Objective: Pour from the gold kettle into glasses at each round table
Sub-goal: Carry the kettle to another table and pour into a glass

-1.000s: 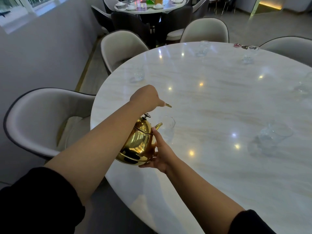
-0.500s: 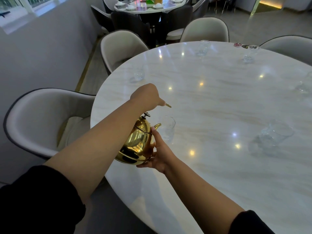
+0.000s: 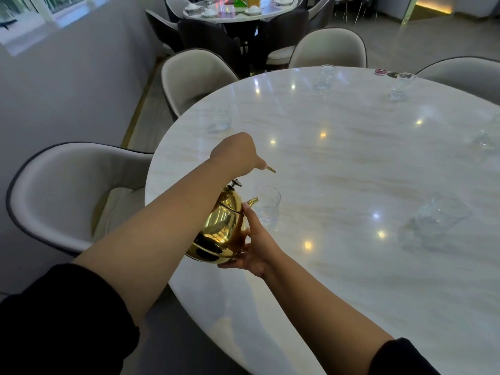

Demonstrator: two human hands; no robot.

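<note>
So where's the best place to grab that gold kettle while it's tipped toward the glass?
By the handle over the lid, from above: the left hand grips it there. The gold kettle is round and polished, so its belly only suits a flat support from the spout side, as the right hand gives. That likely steadies the tilt.

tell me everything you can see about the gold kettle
The gold kettle is round-bellied shiny metal, with a dark-knobbed lid and a short curved spout. It is held tilted above the edge of the table, spout toward a clear glass. The left hand grips its handle from above; the right hand supports its side.
</note>
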